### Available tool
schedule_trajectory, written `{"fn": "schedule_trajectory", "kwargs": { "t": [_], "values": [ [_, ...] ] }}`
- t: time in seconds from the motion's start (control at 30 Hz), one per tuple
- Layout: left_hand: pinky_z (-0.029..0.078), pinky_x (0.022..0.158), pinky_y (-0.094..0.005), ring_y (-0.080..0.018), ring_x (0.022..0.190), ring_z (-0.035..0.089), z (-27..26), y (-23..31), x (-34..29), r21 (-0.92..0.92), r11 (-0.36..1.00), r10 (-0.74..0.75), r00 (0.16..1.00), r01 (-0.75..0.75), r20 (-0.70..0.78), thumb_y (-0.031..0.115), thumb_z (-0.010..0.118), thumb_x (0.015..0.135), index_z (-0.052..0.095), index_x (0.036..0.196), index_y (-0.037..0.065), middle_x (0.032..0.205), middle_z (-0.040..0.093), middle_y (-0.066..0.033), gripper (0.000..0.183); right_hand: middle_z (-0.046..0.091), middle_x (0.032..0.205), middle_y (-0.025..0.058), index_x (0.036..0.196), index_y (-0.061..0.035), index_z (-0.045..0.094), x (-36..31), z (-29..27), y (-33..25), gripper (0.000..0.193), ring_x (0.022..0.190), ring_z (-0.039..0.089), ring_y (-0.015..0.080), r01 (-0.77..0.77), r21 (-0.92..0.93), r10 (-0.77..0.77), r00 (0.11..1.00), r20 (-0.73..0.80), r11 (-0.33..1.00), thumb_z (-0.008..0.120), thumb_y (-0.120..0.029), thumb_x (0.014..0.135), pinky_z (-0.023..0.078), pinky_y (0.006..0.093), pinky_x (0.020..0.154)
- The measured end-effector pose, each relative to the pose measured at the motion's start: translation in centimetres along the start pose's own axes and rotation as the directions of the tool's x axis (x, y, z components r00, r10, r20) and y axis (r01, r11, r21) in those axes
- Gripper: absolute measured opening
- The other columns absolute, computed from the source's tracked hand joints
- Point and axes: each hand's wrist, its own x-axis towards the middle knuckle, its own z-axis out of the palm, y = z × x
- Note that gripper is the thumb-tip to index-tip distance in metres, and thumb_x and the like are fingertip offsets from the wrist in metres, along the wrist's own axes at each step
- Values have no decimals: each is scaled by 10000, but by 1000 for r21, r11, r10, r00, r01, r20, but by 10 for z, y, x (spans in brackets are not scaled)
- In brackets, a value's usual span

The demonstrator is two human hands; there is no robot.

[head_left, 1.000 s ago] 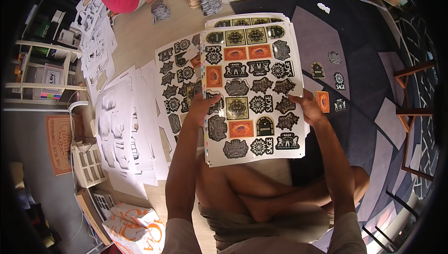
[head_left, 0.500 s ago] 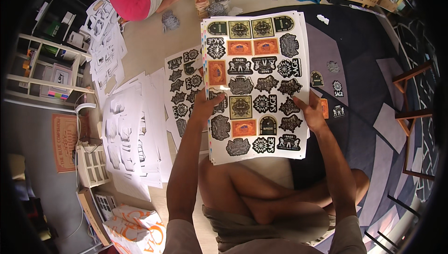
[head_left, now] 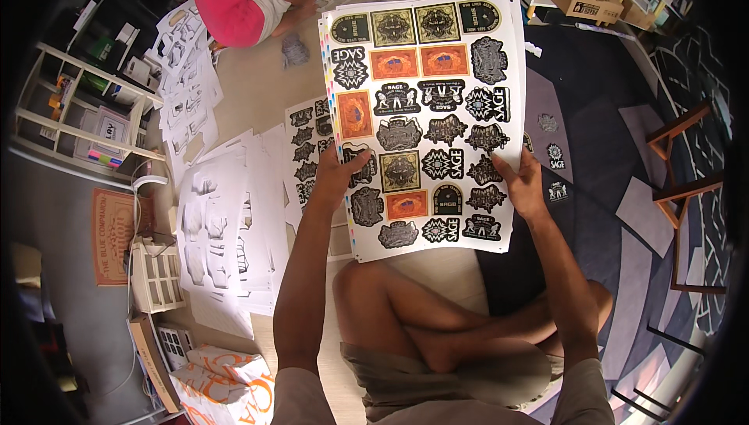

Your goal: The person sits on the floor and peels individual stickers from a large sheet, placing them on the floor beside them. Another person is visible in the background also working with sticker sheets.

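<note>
White, glossy-looking paper fills my grip: a stack of sticker sheets (head_left: 421, 135) held up between my two hands, above my crossed legs (head_left: 460, 335). At its left edge my left hand (head_left: 335, 177) is pinched around the paper, thumb flat on the printed face, the other fingers mostly hidden behind. At the opposite edge my right hand (head_left: 527, 187) pinches likewise. To hold this well, I'd keep both pinches level and light, with just enough tension to stop the middle sagging; squeezing inward would likely bow the stack. Toward the far right corner the sheet edges sit out of line, so loosening both thumbs slightly would, I judge, help even them.

Well left of my grip, thin cut-out sheets (head_left: 222, 226) lie piled, full of ragged holes. Nearer, just past my left hand, a flat sticker sheet (head_left: 304, 152) is partly hidden behind what I hold. Between and beyond my thumbs are orange rectangles (head_left: 445, 60), olive-gold squares (head_left: 400, 171) and spiky dark shapes (head_left: 442, 164). Right of my right hand, a sunburst sticker (head_left: 555, 156) rests on matte, patchworked carpet (head_left: 601, 140).
</note>
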Motion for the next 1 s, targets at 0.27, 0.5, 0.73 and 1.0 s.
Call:
{"fn": "schedule_trajectory", "kwargs": {
  "t": [0.27, 0.5, 0.73, 1.0],
  "values": [
    [505, 870, -278, -103, 941, 630, -4, 11, -2, 77, 995, 70, 997, -67, -28, 107, 738, 887, 643, 1203, 11, 1087, 694, -43, 344, 694, 1127, 98, 1200, 52, 601, -1, 4, -5, 278, 1017, 623, 126, 73, -7, -73, 997, -31, 997, 651, -20, 936, 482, 290, 930],
    [511, 855, -282, -97, 921, 631, -5, 15, -5, 149, 983, 111, 993, -103, -47, 114, 743, 884, 652, 1177, -1, 1069, 703, -46, 328, 717, 1033, 70, 1156, 36, 645, 0, 6, -4, 246, 912, 627, 93, 136, -107, -144, 987, -72, 985, 681, -71, 937, 500, 256, 823],
    [516, 849, -279, -96, 908, 630, -7, 12, -4, 119, 979, 169, 985, -164, -40, 99, 737, 883, 651, 1176, -9, 1055, 707, -49, 324, 726, 1050, 84, 1131, 44, 674, 4, 3, -6, 225, 916, 652, 110, 71, -64, -75, 995, -59, 995, 684, -7, 912, 517, 270, 841],
    [521, 836, -273, -91, 901, 633, -12, 8, -2, 103, 979, 181, 983, -177, -37, 79, 746, 868, 663, 1160, -11, 1055, 711, -51, 317, 742, 1008, 77, 1074, 18, 731, 6, 2, -1, 185, 885, 658, 99, 1, -13, -2, 996, -86, 1000, 716, -13, 892, 521, 261, 819]
  ]
}}
